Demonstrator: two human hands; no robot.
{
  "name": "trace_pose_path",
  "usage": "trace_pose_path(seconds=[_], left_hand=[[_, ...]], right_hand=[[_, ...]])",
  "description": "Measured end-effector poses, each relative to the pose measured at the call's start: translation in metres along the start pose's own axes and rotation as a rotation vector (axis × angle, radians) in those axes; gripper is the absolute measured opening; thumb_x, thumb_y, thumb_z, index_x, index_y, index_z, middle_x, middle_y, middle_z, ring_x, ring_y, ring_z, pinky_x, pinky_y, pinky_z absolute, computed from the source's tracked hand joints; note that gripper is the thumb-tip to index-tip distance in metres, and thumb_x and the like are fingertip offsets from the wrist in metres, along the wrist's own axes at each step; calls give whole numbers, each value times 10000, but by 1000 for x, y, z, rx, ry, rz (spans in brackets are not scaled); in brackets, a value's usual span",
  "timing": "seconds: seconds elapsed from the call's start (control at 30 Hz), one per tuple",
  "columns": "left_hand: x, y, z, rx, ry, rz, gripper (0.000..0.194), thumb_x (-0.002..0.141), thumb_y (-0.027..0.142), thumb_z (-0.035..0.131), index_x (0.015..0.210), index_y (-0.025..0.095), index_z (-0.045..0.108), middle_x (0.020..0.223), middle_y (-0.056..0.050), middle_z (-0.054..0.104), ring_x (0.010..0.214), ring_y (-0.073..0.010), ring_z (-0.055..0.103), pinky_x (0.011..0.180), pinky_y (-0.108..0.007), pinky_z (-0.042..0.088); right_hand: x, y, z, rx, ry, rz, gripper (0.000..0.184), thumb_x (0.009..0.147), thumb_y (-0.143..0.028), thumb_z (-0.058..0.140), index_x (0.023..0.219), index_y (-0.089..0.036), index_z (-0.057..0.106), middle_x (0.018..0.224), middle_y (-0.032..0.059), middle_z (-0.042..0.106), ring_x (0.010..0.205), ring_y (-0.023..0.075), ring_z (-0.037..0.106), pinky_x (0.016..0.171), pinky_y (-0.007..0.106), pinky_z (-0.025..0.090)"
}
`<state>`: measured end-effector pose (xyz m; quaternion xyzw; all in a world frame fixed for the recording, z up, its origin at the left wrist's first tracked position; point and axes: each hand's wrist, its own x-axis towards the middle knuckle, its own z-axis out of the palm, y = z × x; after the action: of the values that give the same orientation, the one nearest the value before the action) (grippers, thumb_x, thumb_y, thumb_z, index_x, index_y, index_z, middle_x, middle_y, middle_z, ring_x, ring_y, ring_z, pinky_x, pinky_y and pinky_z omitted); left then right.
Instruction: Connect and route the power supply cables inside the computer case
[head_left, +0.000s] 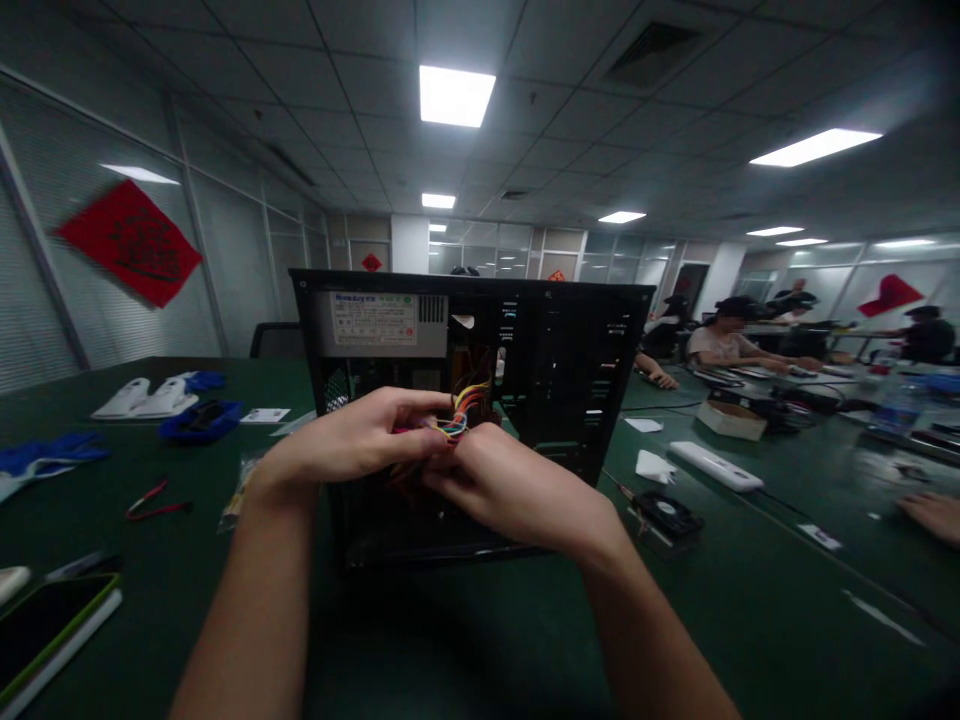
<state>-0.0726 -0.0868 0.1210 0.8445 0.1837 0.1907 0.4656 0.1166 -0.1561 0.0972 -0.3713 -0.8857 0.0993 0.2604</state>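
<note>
A black computer case (577, 400) stands upright on the green table with its side open towards me. Its power supply (375, 325), with a white label, sits in the upper left corner. A bundle of coloured cables (470, 400) runs out of the case's middle. My left hand (367, 425) pinches these cables between thumb and fingers. Close against it, my right hand (510, 480) is closed on the lower part of the same bundle; its fingertips are partly hidden. Whatever connector lies between the hands cannot be made out.
To the left lie blue gloves (52, 455), a blue tray (199, 420), a red-and-black cable (159, 502) and a green-edged phone (56, 635). On the right are a cooling fan (667, 512), a white power strip (715, 466) and a cardboard box (731, 420). Other people sit beyond.
</note>
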Motion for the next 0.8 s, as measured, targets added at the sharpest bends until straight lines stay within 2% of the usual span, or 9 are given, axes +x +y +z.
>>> trace_pose_path(seconds=[0.1, 0.2, 0.3, 0.37, 0.47, 0.53, 0.63, 0.73, 0.8], left_hand=[[-1, 1, -4, 133, 40, -64, 474, 909, 452, 604, 1294, 174, 611, 1010, -56, 705, 795, -157, 625, 654, -212, 492], [-2, 5, 1, 248, 7, -116, 475, 895, 485, 592, 1259, 181, 631, 937, -38, 709, 739, -157, 618, 601, -208, 472], [-1, 12, 13, 449, -79, -178, 383, 834, 471, 632, 1063, 175, 712, 869, -25, 710, 721, -162, 619, 563, -200, 441], [-2, 15, 19, 623, -139, -268, 315, 766, 458, 671, 857, 163, 732, 725, -13, 678, 629, -155, 586, 485, -205, 382], [-6, 14, 19, 755, -123, -420, 222, 700, 389, 686, 698, 167, 701, 610, -7, 645, 549, -156, 561, 430, -222, 326], [-13, 10, 11, 706, -45, -524, 187, 701, 356, 668, 726, 176, 713, 629, -16, 679, 573, -175, 607, 452, -225, 360], [-25, 2, -4, 585, 68, -649, 226, 743, 376, 633, 813, 190, 740, 683, -36, 723, 640, -208, 672, 511, -237, 434], [-27, -1, -7, 574, 81, -626, 275, 752, 377, 646, 941, 202, 741, 762, -36, 748, 703, -214, 701, 552, -235, 468], [-21, 3, 0, 609, 87, -549, 370, 726, 356, 687, 1066, 213, 712, 844, -29, 757, 737, -205, 706, 566, -224, 475]], right_hand=[[5, 12, 25, 182, 62, -5, 132, 915, -195, 620, 1009, -166, 707, 949, 45, 726, 841, 165, 653, 777, 261, 491], [2, 20, 55, 396, 159, 45, 271, 858, -326, 715, 1076, -168, 687, 942, 38, 722, 794, 173, 663, 727, 269, 521], [-4, 20, 88, 527, 290, 67, 221, 838, -247, 711, 1046, -174, 688, 1007, 33, 712, 897, 184, 659, 809, 278, 524], [-9, 19, 108, 573, 261, 90, 126, 858, -163, 635, 967, -174, 697, 979, 19, 708, 895, 171, 650, 808, 261, 516], [-21, 17, 127, 583, 103, 220, 193, 926, -163, 501, 938, -163, 694, 805, 0, 689, 686, 129, 633, 632, 213, 495], [-31, 18, 131, 485, 42, 258, 230, 966, -208, 468, 995, -169, 693, 781, 4, 695, 666, 129, 645, 626, 210, 488], [-48, 25, 124, 146, 84, 290, 239, 984, -203, 461, 1042, -186, 693, 915, 48, 732, 827, 168, 690, 753, 247, 501], [-58, 41, 112, -228, 207, 379, 265, 993, -154, 418, 1079, -169, 669, 1003, 96, 728, 871, 206, 697, 756, 294, 515], [-57, 52, 103, -410, 332, 357, 275, 1003, -146, 394, 1119, -157, 643, 1030, 115, 719, 901, 215, 689, 767, 309, 524]])
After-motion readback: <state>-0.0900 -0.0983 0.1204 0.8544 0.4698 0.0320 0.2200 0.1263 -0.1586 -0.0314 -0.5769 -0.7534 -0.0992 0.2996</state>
